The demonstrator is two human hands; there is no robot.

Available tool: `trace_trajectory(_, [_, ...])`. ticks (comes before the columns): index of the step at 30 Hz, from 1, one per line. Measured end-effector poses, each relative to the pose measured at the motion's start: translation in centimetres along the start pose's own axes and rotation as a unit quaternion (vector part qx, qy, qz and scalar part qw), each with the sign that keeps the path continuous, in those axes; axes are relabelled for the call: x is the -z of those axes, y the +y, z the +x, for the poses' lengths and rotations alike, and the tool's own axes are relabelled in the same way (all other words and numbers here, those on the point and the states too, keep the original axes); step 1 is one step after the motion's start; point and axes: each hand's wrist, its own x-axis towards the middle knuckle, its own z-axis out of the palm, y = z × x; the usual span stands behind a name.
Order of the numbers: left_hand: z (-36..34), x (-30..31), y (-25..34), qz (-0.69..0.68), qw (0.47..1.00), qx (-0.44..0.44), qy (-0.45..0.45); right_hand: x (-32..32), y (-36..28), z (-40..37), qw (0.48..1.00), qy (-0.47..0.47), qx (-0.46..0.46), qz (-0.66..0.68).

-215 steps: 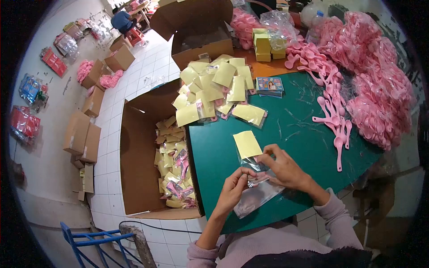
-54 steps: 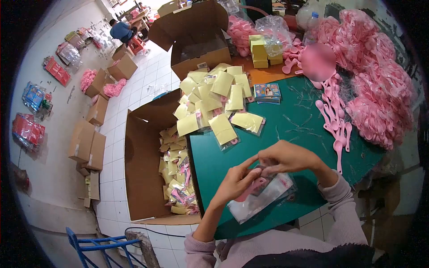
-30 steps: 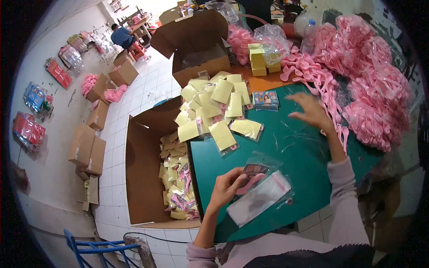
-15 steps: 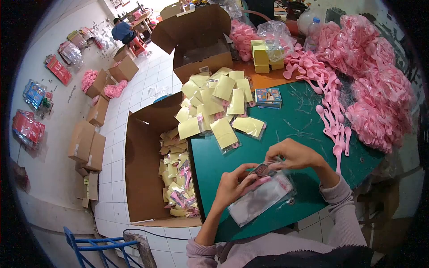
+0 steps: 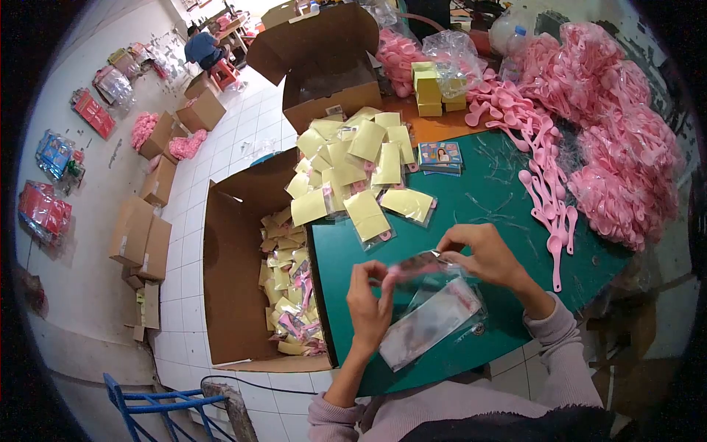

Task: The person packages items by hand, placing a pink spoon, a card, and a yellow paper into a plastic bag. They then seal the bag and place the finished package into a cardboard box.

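Between my two hands, over the green table mat point(image 5: 353, 258), is a small clear packet point(image 5: 421, 267) with something pink and dark inside, blurred by motion. My left hand point(image 5: 370, 300) pinches its left end. The fingers of my right hand point(image 5: 482, 254) are closed on its right end, where clear plastic hangs down. Beneath my hands, a stack of clear plastic bags point(image 5: 431, 324) lies flat on the mat. Beyond them is a pile of filled packets with yellow cards point(image 5: 368, 214), beside a small stack of printed cards point(image 5: 440, 156).
Loose pink spoons point(image 5: 546, 199) and bagged pink spoons point(image 5: 626, 162) lie on the right. Yellow card stacks point(image 5: 427, 88) stand at the back. An open carton point(image 5: 243, 295) with packets is left of the table. A person point(image 5: 202, 48) sits far off by the wall.
The packet has risen off the bag stack and moved slightly left and up. My left hand has turned more upright, and my right hand has shifted slightly.
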Motion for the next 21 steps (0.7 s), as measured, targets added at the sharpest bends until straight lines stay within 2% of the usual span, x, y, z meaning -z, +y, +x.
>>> trace_trajectory(1, [-0.4, 0.4, -0.1, -0.077, 0.987, 0.133, -0.057, -0.3, -0.2, -0.1, 0.999, 0.018, 0.039, -0.010])
trace_trajectory(2, [-0.8, 0.2, -0.4, -0.076, 0.986, 0.136, -0.057, -0.6, -0.5, -0.3, 0.996, 0.035, 0.079, -0.019])
trace_trajectory(3, [-1.0, -0.3, -0.9, -0.330, 0.903, 0.246, -0.124, -0.7, -0.7, -0.6, 0.993, -0.036, 0.090, -0.068])
trace_trajectory(4, [-1.1, -0.8, -1.1, -0.556, 0.741, 0.332, -0.178, -1.2, -0.6, -0.8, 0.993, -0.039, 0.093, -0.068])
trace_trajectory(5, [-1.1, -1.4, -0.9, -0.539, 0.737, 0.379, -0.151, -1.8, -0.2, -1.1, 0.985, -0.058, 0.131, -0.097])
trace_trajectory(6, [-1.4, -1.6, -1.2, -0.539, 0.737, 0.379, -0.149, -2.4, 0.2, -1.4, 0.975, -0.077, 0.167, -0.124])
trace_trajectory(7, [-1.8, -1.9, -1.6, -0.492, 0.776, 0.362, -0.155, -2.8, 0.6, -1.6, 0.985, -0.073, 0.115, -0.109])
trace_trajectory(8, [-2.1, -2.0, -1.8, -0.444, 0.812, 0.344, -0.161, -3.3, 1.0, -1.7, 0.985, -0.074, 0.114, -0.109])
trace_trajectory(10, [-2.2, -1.9, -1.9, -0.463, 0.802, 0.342, -0.160, -3.9, 1.5, -1.9, 0.995, -0.029, 0.040, -0.083])
trace_trajectory(11, [-2.1, -1.7, -2.0, -0.447, 0.809, 0.342, -0.168, -3.8, 1.3, -1.9, 0.995, -0.029, 0.040, -0.083])
trace_trajectory(13, [-2.3, -1.6, -2.4, -0.432, 0.815, 0.344, -0.175, -3.9, 0.8, -1.9, 0.992, -0.117, -0.043, 0.028])
trace_trajectory(15, [-2.5, -1.5, -2.9, -0.438, 0.819, 0.311, -0.200, -4.1, 1.2, -2.0, 0.993, -0.107, -0.029, 0.033])
trace_trajectory(17, [-2.6, -1.6, -2.0, -0.449, 0.816, 0.315, -0.180, -4.4, 1.4, -2.1, 0.995, -0.095, -0.013, 0.036])
trace_trajectory(19, [-2.8, -2.0, -2.2, -0.460, 0.813, 0.319, -0.160, -4.8, 1.3, -2.2, 0.998, -0.032, -0.024, 0.041])
trace_trajectory(21, [-3.1, -2.6, -3.8, -0.447, 0.833, 0.272, -0.180, -5.0, 1.3, -2.2, 0.997, -0.025, -0.036, 0.058])
